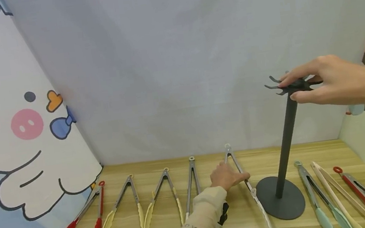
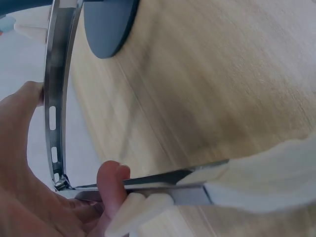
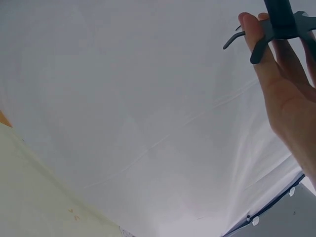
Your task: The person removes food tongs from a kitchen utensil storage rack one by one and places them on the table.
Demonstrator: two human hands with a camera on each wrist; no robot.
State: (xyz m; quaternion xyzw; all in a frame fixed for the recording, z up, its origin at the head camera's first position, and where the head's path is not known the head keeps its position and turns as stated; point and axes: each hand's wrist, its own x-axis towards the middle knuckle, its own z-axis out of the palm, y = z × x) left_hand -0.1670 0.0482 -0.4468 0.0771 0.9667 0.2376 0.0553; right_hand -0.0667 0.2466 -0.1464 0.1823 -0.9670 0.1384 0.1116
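Note:
Over the middle of the table, my left hand [image 1: 224,176] grips a pair of white-tipped metal tongs [image 1: 237,162] whose arms are spread wide. The left wrist view shows the thumb against one steel arm [image 2: 57,89] and fingers curled round the other, near the hinge. At the right, my right hand [image 1: 337,80] holds the hooked top [image 1: 298,84] of a dark stand [image 1: 287,140] from above, thumb on the near side. From below, the right wrist view shows fingers around the hooks [image 3: 284,27]. The stand tilts a little; its round base [image 1: 281,208] is on the table.
Left of my arm lie red tongs [image 1: 99,217], two yellow-tipped tongs [image 1: 137,204] and another metal pair [image 1: 193,174]. Right of the base lie green tongs [image 1: 312,193], beige tongs [image 1: 334,190] and red-tipped tongs [image 1: 359,191]. A pale curtain [image 1: 177,72] stands behind the wooden table [image 1: 117,170].

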